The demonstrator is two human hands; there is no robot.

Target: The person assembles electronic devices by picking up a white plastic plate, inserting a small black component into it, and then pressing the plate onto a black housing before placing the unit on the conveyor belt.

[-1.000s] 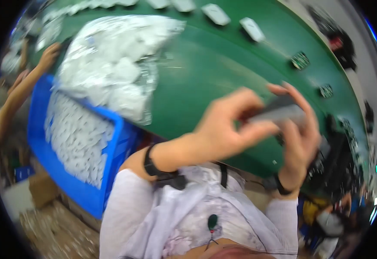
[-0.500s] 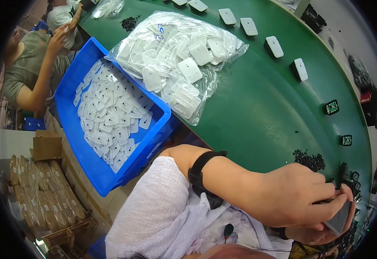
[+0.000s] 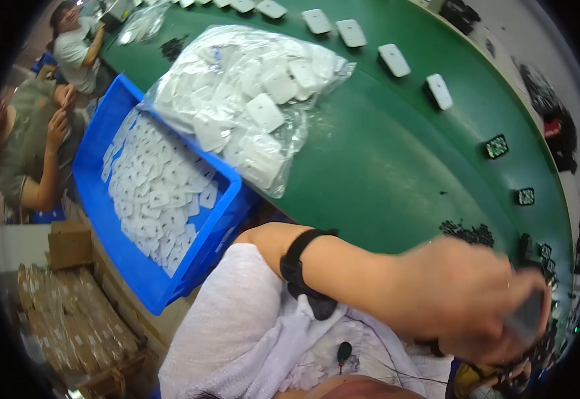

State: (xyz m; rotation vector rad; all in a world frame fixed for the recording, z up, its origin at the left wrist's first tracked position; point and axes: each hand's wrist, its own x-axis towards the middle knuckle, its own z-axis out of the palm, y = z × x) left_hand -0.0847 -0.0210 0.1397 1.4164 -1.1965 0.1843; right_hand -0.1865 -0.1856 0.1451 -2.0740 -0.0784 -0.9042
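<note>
At the right, my left hand reaches across, smeared by motion, its fingers curled against a dark grey, flat-sided plastic case. My right hand is mostly hidden beneath it, with fingers wrapped round the far side of the case. A black band circles my left forearm. Just beyond my left hand lies a pile of small black parts on the green table. Small black cases with green circuit boards stand farther along, near the table's far edge.
A blue bin full of white plates with dark spots stands left of the table. Beside it lies a clear bag of white covers. White-topped pieces line the far edge. Two people sit at left, near wrapped brown bundles.
The whole view has shifted, so the table and bin appear slightly farther left. My hands have stayed together round the grey case, which is tilted differently. The near co-worker's hands have lowered.
</note>
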